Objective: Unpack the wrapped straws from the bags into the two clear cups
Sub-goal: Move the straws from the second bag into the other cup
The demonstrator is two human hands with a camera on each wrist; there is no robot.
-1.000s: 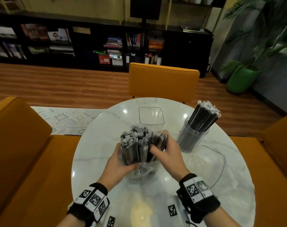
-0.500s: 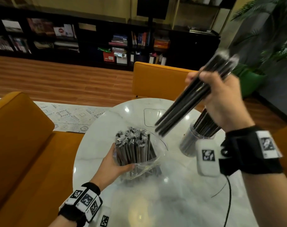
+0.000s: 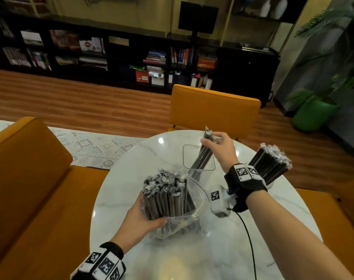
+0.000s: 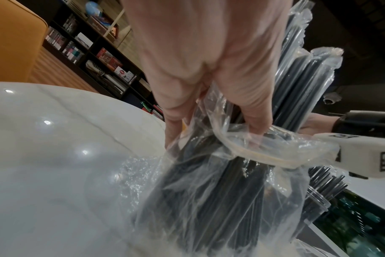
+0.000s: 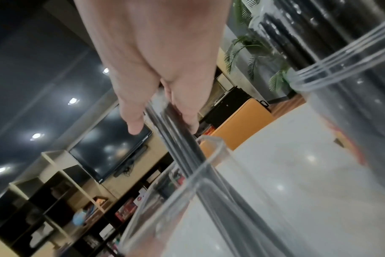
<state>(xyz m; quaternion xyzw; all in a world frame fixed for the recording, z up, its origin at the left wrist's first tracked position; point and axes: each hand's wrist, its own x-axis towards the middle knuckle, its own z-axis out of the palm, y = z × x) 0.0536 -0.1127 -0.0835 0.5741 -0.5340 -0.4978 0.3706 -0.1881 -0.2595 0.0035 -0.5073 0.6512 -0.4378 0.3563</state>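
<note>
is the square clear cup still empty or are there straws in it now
Not empty: a small handful of wrapped straws leans inside the square clear cup, their tops held by the right hand. Most of the cup remains unfilled.

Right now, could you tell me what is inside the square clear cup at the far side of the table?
The square clear cup holds only the small bunch of wrapped straws that the right hand grips, leaning inside. Their lower ends are hidden behind the bag.

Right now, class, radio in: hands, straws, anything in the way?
Left hand grips bag of straws. Right hand holds small bunch, lower ends inside square cup. Round cup already packed. Nothing blocking.
</note>
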